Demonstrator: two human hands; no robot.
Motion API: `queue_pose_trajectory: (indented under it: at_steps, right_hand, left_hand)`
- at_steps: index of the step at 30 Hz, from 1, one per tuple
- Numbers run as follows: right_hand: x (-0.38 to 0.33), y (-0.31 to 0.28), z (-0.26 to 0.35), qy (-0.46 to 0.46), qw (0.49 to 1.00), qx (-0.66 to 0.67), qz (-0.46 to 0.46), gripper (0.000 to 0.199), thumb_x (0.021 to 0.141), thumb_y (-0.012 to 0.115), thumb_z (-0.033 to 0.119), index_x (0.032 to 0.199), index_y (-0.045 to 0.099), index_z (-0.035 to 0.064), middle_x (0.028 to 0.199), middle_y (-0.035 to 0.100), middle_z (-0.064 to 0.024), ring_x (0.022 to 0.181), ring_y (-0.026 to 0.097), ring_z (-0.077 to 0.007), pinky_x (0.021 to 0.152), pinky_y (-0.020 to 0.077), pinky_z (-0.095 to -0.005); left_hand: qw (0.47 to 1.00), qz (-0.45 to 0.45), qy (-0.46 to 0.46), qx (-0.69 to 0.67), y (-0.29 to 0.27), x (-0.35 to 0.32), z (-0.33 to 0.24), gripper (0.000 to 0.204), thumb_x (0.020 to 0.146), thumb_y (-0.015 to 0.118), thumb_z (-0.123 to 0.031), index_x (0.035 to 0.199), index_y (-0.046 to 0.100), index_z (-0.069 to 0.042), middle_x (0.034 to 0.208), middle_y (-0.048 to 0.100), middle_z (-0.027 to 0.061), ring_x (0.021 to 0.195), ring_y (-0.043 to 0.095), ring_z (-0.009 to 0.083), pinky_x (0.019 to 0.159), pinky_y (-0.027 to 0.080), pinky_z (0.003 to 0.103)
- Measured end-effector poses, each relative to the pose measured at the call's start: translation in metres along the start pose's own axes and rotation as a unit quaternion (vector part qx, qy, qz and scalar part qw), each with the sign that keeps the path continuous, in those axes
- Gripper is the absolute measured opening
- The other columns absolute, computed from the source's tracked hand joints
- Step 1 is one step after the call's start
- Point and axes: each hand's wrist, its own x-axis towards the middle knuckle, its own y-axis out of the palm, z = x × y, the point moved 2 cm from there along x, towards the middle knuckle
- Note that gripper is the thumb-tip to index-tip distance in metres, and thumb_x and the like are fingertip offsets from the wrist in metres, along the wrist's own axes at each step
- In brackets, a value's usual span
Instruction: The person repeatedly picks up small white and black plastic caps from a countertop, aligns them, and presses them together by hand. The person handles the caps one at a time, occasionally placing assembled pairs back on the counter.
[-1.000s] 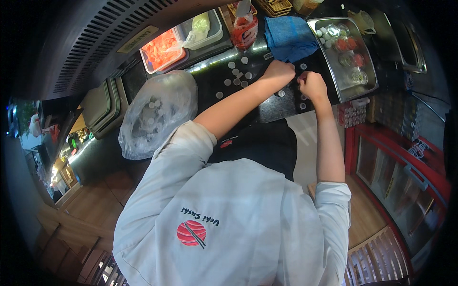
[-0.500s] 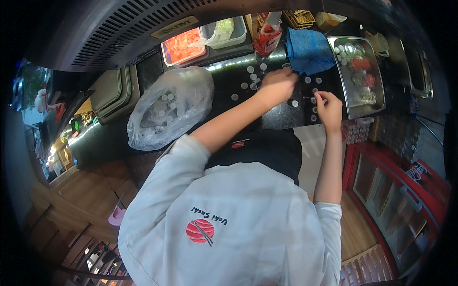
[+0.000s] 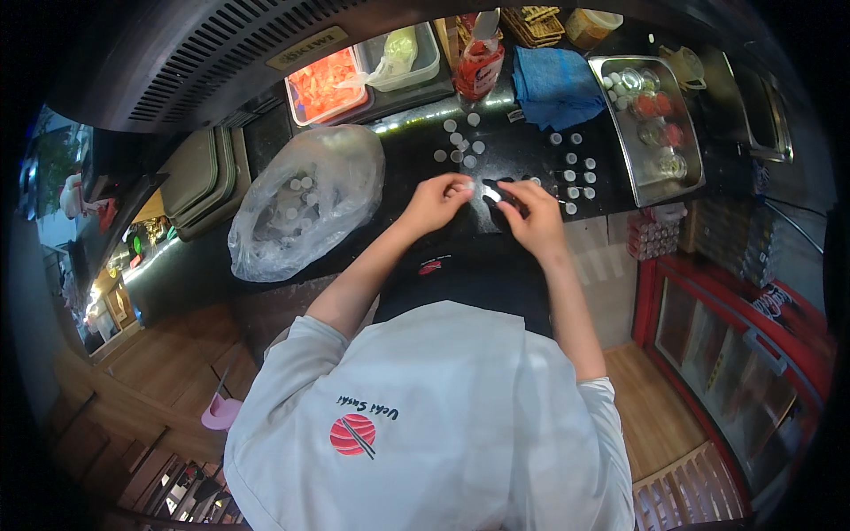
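Observation:
Both of my hands meet above the near edge of the black counter (image 3: pixel 410 152). My left hand (image 3: pixel 436 203) pinches a small whitish round piece between thumb and fingertips. Close beside it, my right hand (image 3: pixel 535 223) has its thumb and fingers bent around a small dark and white thing that I cannot make out. Just right of that hand, small round white lids or cups (image 3: pixel 571 175) stand in rough rows. Several more loose white discs (image 3: pixel 455 139) lie scattered beyond my left hand. A clear plastic bag (image 3: pixel 350 181) at the left holds many similar white pieces.
A metal tray (image 3: pixel 630 168) with clear jars and white pieces stands at the right. Behind are a folded blue cloth (image 3: pixel 556 87), a red bottle (image 3: pixel 478 73) and tubs of orange-pink food (image 3: pixel 324 84) and a pale green bag (image 3: pixel 398 55). Stacked trays (image 3: pixel 190 177) stand left.
My left hand has drawn back from beside the blue cloth toward me. My right hand has moved left, away from the rows of white pieces, and the two hands now meet.

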Motion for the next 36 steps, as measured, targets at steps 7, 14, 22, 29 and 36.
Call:
queue_pose_trajectory:
  at_steps: [7, 14, 22, 29, 36]
  right_hand:
    - [-0.003, -0.002, -0.003, -0.021, 0.997, 0.004, -0.070, 0.028, 0.084, 0.079, 0.008, 0.112, 0.076, 0.0061, 0.107, 0.071, -0.0083, 0.090, 0.070, -0.0213, 0.069, 0.0561, -0.0296]
    - [-0.008, -0.007, 0.000, -0.076, 0.987, -0.122, -0.077, 0.028, 0.087, 0.075, 0.011, 0.114, 0.074, 0.0046, 0.105, 0.070, -0.0097, 0.092, 0.069, -0.0302, 0.080, 0.0559, -0.0382]
    - [-0.017, -0.002, -0.026, 0.018, 0.993, 0.028, -0.114, 0.027, 0.090, 0.071, 0.002, 0.118, 0.073, 0.0019, 0.096, 0.070, -0.0084, 0.072, 0.061, -0.0136, 0.062, 0.0488, -0.0251]
    - [-0.033, 0.000, -0.046, 0.106, 0.988, 0.061, -0.092, 0.025, 0.090, 0.074, 0.006, 0.115, 0.074, 0.0018, 0.096, 0.071, -0.0048, 0.072, 0.060, -0.0085, 0.059, 0.0460, -0.0212]
    - [-0.040, -0.001, -0.047, 0.035, 0.985, -0.039, -0.166, 0.029, 0.088, 0.073, 0.003, 0.117, 0.071, -0.0021, 0.104, 0.069, -0.0112, 0.076, 0.067, -0.0137, 0.065, 0.0538, -0.0249]
  left_hand:
    - [0.921, 0.219, -0.098, -0.308, 0.035, 0.024, -0.013, 0.039, 0.106, 0.058, -0.035, 0.123, 0.065, -0.001, 0.102, 0.069, 0.0036, 0.088, 0.065, 0.0106, 0.083, 0.054, 0.028]
    - [0.813, 0.240, -0.185, -0.497, 0.061, 0.026, 0.002, 0.031, 0.109, 0.051, -0.027, 0.118, 0.063, 0.000, 0.104, 0.069, 0.0087, 0.091, 0.068, 0.0170, 0.083, 0.055, 0.032]
    - [0.889, 0.151, -0.211, -0.378, 0.053, 0.025, 0.017, 0.028, 0.105, 0.055, -0.017, 0.124, 0.066, 0.001, 0.104, 0.069, 0.0068, 0.087, 0.068, 0.0180, 0.080, 0.056, 0.032]
    - [0.963, -0.090, 0.135, 0.215, 0.015, 0.008, 0.033, 0.021, 0.087, 0.066, -0.006, 0.105, 0.077, -0.006, 0.101, 0.070, 0.0153, 0.091, 0.067, 0.0365, 0.085, 0.056, 0.042]
    - [0.893, -0.130, 0.179, 0.391, 0.019, 0.010, 0.000, 0.022, 0.085, 0.071, -0.014, 0.105, 0.073, -0.006, 0.109, 0.066, 0.0125, 0.102, 0.063, 0.0361, 0.090, 0.053, 0.045]
